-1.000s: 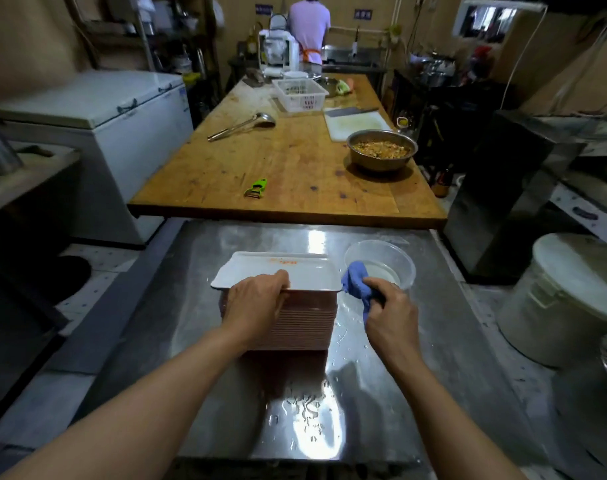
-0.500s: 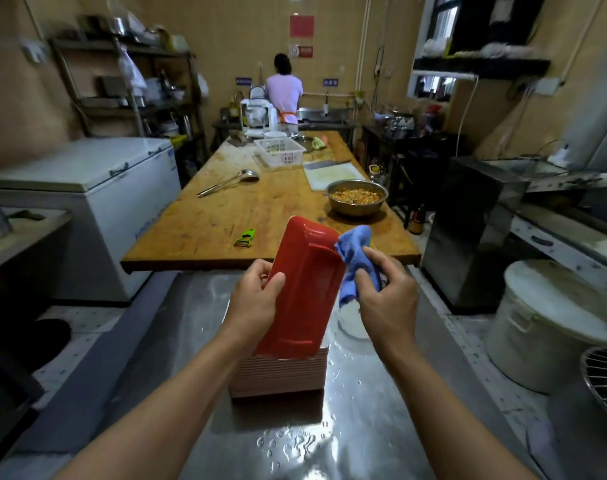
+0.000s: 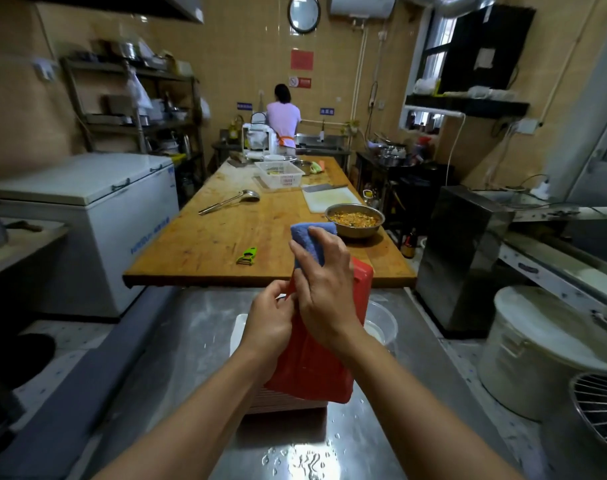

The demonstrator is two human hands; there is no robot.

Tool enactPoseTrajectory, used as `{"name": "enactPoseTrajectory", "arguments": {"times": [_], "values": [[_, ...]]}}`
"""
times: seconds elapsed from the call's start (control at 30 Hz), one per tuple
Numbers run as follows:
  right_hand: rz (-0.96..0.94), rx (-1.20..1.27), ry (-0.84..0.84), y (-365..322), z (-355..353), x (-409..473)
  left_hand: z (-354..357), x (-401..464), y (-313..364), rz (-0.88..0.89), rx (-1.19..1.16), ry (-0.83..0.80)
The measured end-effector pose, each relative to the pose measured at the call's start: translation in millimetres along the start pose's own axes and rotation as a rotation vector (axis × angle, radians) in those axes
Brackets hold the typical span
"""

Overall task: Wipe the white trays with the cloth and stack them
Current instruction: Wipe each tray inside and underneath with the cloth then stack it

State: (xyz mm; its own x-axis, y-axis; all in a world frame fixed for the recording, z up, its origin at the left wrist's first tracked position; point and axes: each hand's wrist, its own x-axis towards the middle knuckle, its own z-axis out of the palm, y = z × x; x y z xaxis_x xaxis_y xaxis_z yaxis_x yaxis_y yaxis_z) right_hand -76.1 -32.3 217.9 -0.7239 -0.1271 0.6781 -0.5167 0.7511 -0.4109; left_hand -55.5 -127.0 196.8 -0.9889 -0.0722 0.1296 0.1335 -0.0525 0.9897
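I hold one tray [image 3: 315, 368] tilted up above the stack, its red underside facing me. My left hand [image 3: 269, 327] grips the tray's left edge. My right hand [image 3: 324, 282] presses the blue cloth [image 3: 310, 237] against the tray's upper part, fingers spread over the cloth. The stack of trays [image 3: 281, 400] sits on the steel counter [image 3: 381, 427] under the raised one; its white top [image 3: 238, 329] peeks out at the left.
A clear plastic bowl [image 3: 381, 323] of water stands right of the stack. Water drops lie on the counter near me. Beyond is a wooden table [image 3: 260, 233] with a green peeler [image 3: 247, 255] and a metal bowl of food [image 3: 354, 220]. A white lidded bucket [image 3: 537, 351] stands at right.
The tray was lifted off the stack and tipped up with its red side toward me. My right hand moved the cloth from the tray's right edge onto its upper face. The camera tilted up.
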Motion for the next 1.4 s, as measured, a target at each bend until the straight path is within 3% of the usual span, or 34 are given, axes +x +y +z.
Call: {"name": "enactPoseTrajectory", "arguments": {"times": [0.17, 0.47, 0.73, 0.9, 1.03, 1.13, 1.23, 1.4], "values": [[-0.053, -0.031, -0.025, 10, 8, -2, -8, -6, -1, -0.009, -0.020, 0.032], [0.276, 0.134, 0.034, 49, -7, 1, -13, -7, 7, -0.067, -0.180, 0.074], [0.210, 0.062, 0.052, 38, -2, -28, -7, 9, 0, -0.196, -0.420, 0.158], [0.334, -0.084, -0.091, 39, -1, -66, -6, 23, 0, -0.199, -0.563, 0.223], [0.571, 0.273, 0.081, 36, -10, -72, 5, 28, 0, -0.199, -0.635, 0.246], [0.661, 0.373, 0.167, 45, -17, -63, 15, 25, 0, -0.256, -0.755, 0.180], [0.673, 0.487, 0.170, 58, -28, -54, 10, 23, 5, -0.317, -0.865, -0.007], [0.648, 0.587, -0.005, 80, -47, -42, -7, 31, 17, -0.393, -0.668, -0.207]]}}
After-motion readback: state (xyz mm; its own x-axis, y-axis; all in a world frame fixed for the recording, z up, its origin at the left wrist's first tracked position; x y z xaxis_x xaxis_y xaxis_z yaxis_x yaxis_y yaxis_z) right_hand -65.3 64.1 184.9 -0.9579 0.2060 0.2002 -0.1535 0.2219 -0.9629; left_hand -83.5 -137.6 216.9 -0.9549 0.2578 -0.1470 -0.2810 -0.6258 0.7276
